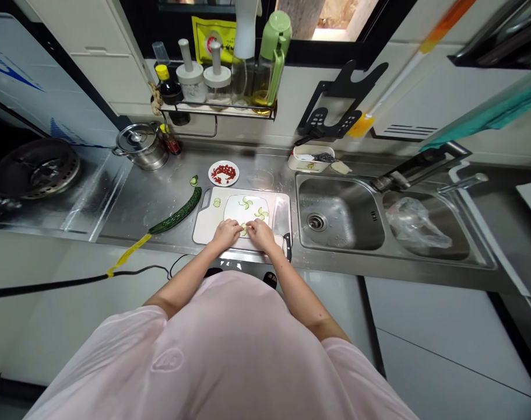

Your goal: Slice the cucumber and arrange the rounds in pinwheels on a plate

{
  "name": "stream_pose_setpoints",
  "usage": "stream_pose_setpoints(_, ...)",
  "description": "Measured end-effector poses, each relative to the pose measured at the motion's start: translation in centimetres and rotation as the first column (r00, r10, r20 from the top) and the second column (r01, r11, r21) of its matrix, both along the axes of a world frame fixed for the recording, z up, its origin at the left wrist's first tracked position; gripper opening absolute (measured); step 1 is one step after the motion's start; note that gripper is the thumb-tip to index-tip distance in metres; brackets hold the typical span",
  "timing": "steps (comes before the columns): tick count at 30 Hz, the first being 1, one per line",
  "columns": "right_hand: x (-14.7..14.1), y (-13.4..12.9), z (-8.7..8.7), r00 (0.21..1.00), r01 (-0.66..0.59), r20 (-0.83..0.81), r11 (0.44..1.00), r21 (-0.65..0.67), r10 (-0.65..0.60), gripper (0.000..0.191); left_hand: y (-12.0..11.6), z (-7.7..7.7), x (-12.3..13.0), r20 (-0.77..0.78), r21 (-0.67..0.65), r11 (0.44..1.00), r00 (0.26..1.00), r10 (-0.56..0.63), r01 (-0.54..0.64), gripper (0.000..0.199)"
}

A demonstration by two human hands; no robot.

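Currently, pale green cucumber slices (260,214) with thin darker rims lie on a white plate (234,210), gathered into small curved clusters like petals: one at the plate's far side, one toward its right, one at the near side between the hands. The left hand (227,234) and the right hand (260,234) reach that near cluster with fingers bent and fingertips drawn in close; whether either pinches a slice I cannot tell. The round-cornered plate rests on a white cutting board (206,226), where a few more slices sit beyond its left edge. A knife (282,217) fills the board's right strip, its black handle just beside the right hand, so room is tight there; the left strip is roomier. Off the board's left edge a whole-looking dark green cucumber (176,211) slants across the steel counter (127,201), with wide steel beyond it. A dish (212,177) of red pieces stands near the far edge; the sink (341,213) begins just right of the board.
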State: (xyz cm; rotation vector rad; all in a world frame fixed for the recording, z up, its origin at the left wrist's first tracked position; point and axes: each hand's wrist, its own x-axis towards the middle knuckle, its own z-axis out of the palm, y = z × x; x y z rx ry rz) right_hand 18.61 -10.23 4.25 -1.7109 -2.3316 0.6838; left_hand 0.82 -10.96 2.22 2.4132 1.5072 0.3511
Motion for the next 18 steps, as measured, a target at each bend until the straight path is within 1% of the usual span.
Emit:
stream_pose_setpoints(3, 0.2, 0.0, 0.0, 0.999, 0.037, -0.033, 0.999, -0.004, -0.037, 0.029, 0.3, 0.1, 0.0, 0.081, -0.011, 0.997, 0.994, 0.079, -0.078, 0.027)
stream_pose_setpoints(5, 0.3, 0.1, 0.0, 0.997, 0.056, -0.055, 0.998, -0.004, -0.056, 0.030, 0.8, 0.2, -0.4, 0.160, -0.011, 0.981, 0.969, 0.191, -0.191, 0.028)
stream_pose_setpoints(6, 0.4, 0.1, 0.0, 0.996, 0.063, -0.067, 0.998, -0.001, -0.063, 0.030, 1.2, 0.2, -0.7, 0.194, -0.010, 0.963, 0.944, 0.265, -0.269, 0.028)
stream_pose_setpoints(8, 0.7, 0.1, -0.1, 0.993, 0.072, -0.091, 0.997, 0.010, -0.071, 0.030, 2.2, 0.3, -1.4, 0.228, -0.012, 0.896, 0.872, 0.434, -0.443, 0.028)
stream_pose_setpoints(10, 0.9, 0.1, -0.2, 0.991, 0.081, -0.113, 0.996, 0.022, -0.078, 0.030, 3.3, 0.3, -2.4, 0.215, -0.020, 0.798, 0.777, 0.592, -0.603, 0.026)
stream_pose_setpoints(11, 1.0, 0.1, -0.2, 0.989, 0.085, -0.122, 0.996, 0.030, -0.081, 0.029, 3.8, 0.3, -2.8, 0.203, -0.030, 0.754, 0.735, 0.647, -0.656, 0.026)
stream_pose_setpoints(13, 1.2, 0.1, -0.1, 0.986, 0.092, -0.142, 0.995, 0.048, -0.084, 0.029, 4.8, 0.3, -3.6, 0.191, -0.033, 0.685, 0.668, 0.719, -0.728, 0.027)
stream_pose_setpoints(14, 1.2, 0.1, -0.1, 0.985, 0.094, -0.150, 0.994, 0.052, -0.085, 0.028, 5.2, 0.2, -3.8, 0.179, -0.034, 0.661, 0.646, 0.742, -0.750, 0.028)
stream_pose_setpoints(16, 1.3, 0.2, 0.1, 0.983, 0.101, -0.162, 0.994, 0.051, -0.092, 0.027, 5.8, 0.1, -4.2, 0.145, -0.031, 0.630, 0.620, 0.771, -0.776, 0.029)
stream_pose_setpoints(18, 1.3, 0.3, 0.1, 0.981, 0.110, -0.166, 0.993, 0.044, -0.101, 0.027, 6.1, 0.1, -4.4, 0.102, -0.035, 0.618, 0.612, 0.784, -0.786, 0.030)
